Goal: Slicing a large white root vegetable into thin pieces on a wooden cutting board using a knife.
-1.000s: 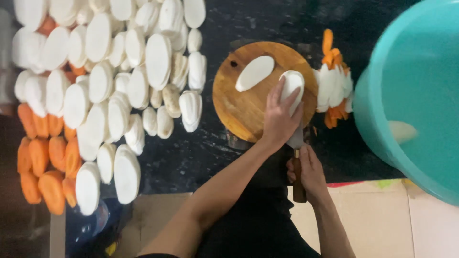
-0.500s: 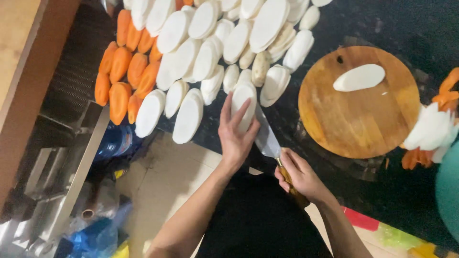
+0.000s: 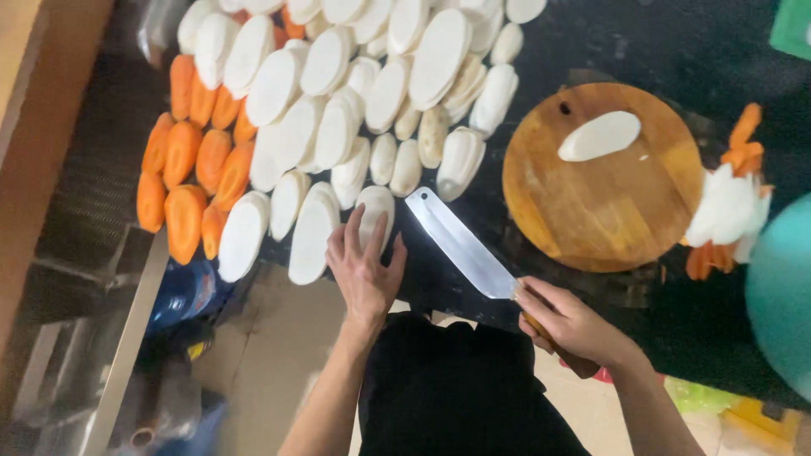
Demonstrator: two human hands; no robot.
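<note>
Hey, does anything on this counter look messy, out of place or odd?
Mostly tidy. The oddest spot is the loose heap of white and orange scraps beside the round cutting board, unlike the neat white slices.

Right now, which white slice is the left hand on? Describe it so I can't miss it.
Start at the big heap of white slices left of the round board. At its near edge, the left hand lies on one slice. It is the only slice under fingers, just left of the knife tip.

A dark counter (image 3: 676, 51) bears white slices (image 3: 389, 93), orange pieces (image 3: 190, 160) and a round wooden board (image 3: 604, 198).
</note>
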